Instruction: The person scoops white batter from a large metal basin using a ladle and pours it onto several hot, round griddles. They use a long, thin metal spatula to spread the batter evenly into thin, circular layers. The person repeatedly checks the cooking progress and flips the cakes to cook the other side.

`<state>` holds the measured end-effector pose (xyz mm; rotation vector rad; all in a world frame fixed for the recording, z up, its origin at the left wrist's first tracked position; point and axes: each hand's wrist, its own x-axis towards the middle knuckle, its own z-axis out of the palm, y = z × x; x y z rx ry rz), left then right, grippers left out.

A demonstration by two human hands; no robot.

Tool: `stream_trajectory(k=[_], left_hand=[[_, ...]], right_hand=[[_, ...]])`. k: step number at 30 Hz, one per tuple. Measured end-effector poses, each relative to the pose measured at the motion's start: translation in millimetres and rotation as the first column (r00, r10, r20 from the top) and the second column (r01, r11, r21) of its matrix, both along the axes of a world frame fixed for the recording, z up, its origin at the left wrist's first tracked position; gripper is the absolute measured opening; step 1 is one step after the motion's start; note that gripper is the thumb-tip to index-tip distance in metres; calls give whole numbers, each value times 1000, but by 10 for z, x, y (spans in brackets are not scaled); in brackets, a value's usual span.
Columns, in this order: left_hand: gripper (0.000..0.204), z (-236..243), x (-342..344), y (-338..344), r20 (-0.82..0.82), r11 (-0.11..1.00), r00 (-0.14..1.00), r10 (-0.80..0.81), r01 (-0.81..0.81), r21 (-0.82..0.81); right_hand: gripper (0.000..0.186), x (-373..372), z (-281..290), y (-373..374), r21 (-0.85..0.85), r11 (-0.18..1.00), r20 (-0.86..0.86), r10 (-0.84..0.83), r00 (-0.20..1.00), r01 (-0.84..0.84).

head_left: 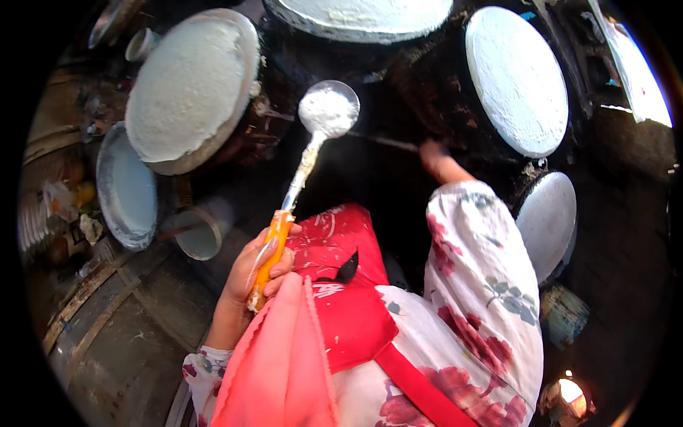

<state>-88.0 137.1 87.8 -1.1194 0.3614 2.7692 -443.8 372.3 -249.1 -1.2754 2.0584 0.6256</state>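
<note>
Biggest things here are three dark round pots with thick white tops: one at upper left, one at top centre and one at upper right. They curve around the person, I'd guess so every one is an arm's stretch away. The upper-left top is lumpy with a ragged edge on a greyish rim; the upper-right one is a neater oval, faintly rippled. Next down is the red apron, white-smeared and probably worn to save the flowered shirt, with a soft pink cloth hanging over its left side. Then a smaller round pan on the left, bluish white and smooth inside a crusty rim, and a pale disc on the right, flatter and greyer. The ladle is out in front of the body, over the dark gap between the pots — round metal bowl tipped up, which likely keeps the wet-looking white paste in, and more paste caked down the shaft. The left hand is wrapped snugly around its orange handle, thumb lying along it for steadiness, I think. The right hand reaches in by the upper-right pot, blurry; a thin pale stick ends next to it, but I can't tell how curled the fingers are or whether they've got it.
</note>
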Motion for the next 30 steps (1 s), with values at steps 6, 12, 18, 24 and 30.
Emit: stream_trajectory(k=[6,12,18,24,30], left_hand=[[36,228,64,-74,-95,998,995,30,-35,-47],[29,480,190,-117,193,573,970,-146,242,-783],[30,346,199,-531,77,853,991,-106,131,-505],[32,532,170,-908,-214,984,961,-175,167,-54],[24,240,-347,-931,83,345,778,-623,368,-863]], right_hand=[[20,848,468,54,-91,964,235,-222,946,248],[30,1333,835,306,-124,860,287,-446,848,495],[28,1673,906,513,-189,736,274,-596,755,650],[28,2164,1281,357,-282,489,331,-758,562,826],[29,2977,1387,486,-442,79,410,-869,279,894]])
